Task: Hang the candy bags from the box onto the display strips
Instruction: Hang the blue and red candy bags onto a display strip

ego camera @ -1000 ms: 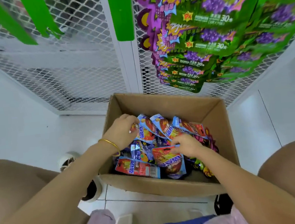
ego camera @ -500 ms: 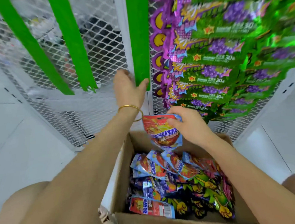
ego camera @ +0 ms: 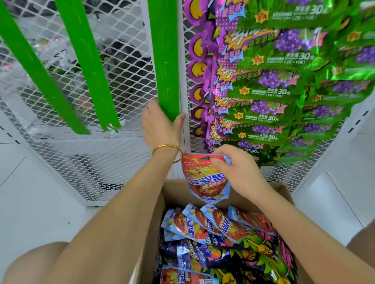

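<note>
Your left hand [ego camera: 161,126] grips the bottom end of the strip [ego camera: 166,54], thumb on its right edge. Your right hand [ego camera: 238,171] pinches the bag [ego camera: 205,180] by its top, above the box [ego camera: 175,196]. The bag hangs upright, hole end up, front toward you. The strip's end sits just up-left of it and runs vertically.

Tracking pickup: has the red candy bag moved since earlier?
Yes: the red candy bag rose out of the cardboard box, above its far rim, in the right hand.

Red candy bag [ego camera: 204,181] upright above box [ego camera: 175,194], green strips [ego camera: 166,54]
</note>
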`<action>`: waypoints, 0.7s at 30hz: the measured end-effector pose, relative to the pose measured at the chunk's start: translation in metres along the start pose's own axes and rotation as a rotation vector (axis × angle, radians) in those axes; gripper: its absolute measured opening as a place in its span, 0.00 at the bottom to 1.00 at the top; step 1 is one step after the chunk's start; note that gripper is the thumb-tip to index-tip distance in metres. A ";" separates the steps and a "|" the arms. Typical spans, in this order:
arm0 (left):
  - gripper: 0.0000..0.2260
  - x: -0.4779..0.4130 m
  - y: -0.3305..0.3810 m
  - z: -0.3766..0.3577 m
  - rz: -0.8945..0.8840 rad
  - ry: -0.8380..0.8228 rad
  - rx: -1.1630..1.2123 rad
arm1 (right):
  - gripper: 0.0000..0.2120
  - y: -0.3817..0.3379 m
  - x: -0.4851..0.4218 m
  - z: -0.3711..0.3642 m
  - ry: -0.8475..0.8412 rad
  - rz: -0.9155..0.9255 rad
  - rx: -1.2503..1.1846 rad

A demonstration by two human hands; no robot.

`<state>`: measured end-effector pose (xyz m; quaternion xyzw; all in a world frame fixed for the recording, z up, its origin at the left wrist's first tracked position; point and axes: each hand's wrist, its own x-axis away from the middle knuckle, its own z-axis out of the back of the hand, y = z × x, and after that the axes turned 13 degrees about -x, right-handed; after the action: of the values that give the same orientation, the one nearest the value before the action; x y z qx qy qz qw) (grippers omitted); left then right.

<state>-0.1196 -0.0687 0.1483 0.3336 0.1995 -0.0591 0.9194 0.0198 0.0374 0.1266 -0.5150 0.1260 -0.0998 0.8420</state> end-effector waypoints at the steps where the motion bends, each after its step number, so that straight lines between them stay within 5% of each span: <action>1: 0.24 -0.003 -0.004 0.004 -0.023 -0.065 0.020 | 0.02 -0.004 -0.001 -0.001 0.011 0.016 -0.011; 6: 0.13 -0.010 -0.014 0.039 -0.098 -0.397 0.220 | 0.08 -0.026 -0.013 -0.013 0.057 0.111 0.031; 21: 0.09 -0.020 -0.013 0.067 0.111 -0.687 0.438 | 0.08 -0.061 -0.050 -0.041 0.245 0.326 0.202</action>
<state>-0.1191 -0.1220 0.1950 0.4924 -0.1549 -0.1584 0.8417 -0.0425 -0.0094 0.1690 -0.3850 0.2983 -0.0366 0.8726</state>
